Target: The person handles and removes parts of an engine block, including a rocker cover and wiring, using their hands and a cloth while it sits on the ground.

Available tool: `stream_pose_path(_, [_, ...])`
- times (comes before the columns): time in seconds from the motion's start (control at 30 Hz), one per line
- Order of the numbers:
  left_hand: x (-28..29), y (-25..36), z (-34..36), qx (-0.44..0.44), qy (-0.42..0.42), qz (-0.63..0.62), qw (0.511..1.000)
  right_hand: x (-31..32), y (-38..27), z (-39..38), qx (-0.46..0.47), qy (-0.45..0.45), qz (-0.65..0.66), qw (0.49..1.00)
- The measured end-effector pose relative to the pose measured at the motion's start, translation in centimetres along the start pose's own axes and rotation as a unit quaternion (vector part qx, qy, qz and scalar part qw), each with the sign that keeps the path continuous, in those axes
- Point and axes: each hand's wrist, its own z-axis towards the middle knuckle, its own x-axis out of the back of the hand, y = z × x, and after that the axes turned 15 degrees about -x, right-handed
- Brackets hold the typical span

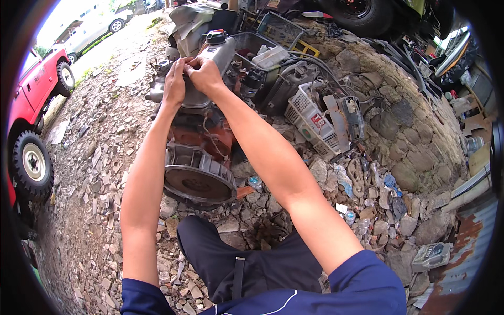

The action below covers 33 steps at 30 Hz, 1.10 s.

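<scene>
nearest, at six o'clock, are the person's dark trousers and blue shirt, with bare forearms stretching up toward eleven o'clock. between the knees and the hands, at ten to eleven o'clock, an engine sits on stony ground, its round metal plate facing the person and its reddish block rising behind. a clear plastic cup lies among the stones just beside the plate. further up the engine, at eleven o'clock, the left hand and the right hand come together over the grey top cover, fingers bent and tips close to one another; whatever may be pinched there is hidden, so one cannot tell whether they grasp anything. a black cap stands on the cover just beyond the right hand. at two o'clock a white plastic basket leans tilted among the rocks, and past it, toward one o'clock, lie a white bottle and a dark green crate. a rusty metal sheet slopes at four o'clock. farther off, a red car stands at ten o'clock, a large tire at one, and a white truck farthest, between ten and eleven.
</scene>
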Motion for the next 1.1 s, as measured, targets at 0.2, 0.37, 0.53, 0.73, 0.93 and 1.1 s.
stream_pose_path(0.2, [0.2,-0.4,0.1,0.005,-0.012,-0.018,1.000,1.6,0.1,-0.1,-0.002,-0.113,0.073,0.991])
stream_pose_path(0.37, [-0.2,-0.4,0.1,-0.004,-0.023,-0.017,1.000,1.6,-0.1,0.5,-0.022,-0.071,0.001,0.997])
stream_pose_path(0.53, [0.2,-1.2,0.2,0.017,-0.017,-0.053,0.998,0.8,0.0,0.3,-0.012,-0.024,-0.040,0.999])
stream_pose_path(0.73, [0.7,-0.7,0.7,0.043,0.048,-0.058,0.996,1.4,1.3,0.6,0.079,-0.066,0.094,0.990])
stream_pose_path(0.93, [0.3,1.6,-0.3,0.041,0.018,0.157,0.987,2.8,2.3,0.6,0.045,-0.081,-0.023,0.995])
stream_pose_path(1.1, [0.1,4.2,-0.3,0.078,0.017,0.276,0.958,2.2,2.5,-0.2,0.053,-0.105,0.064,0.991])
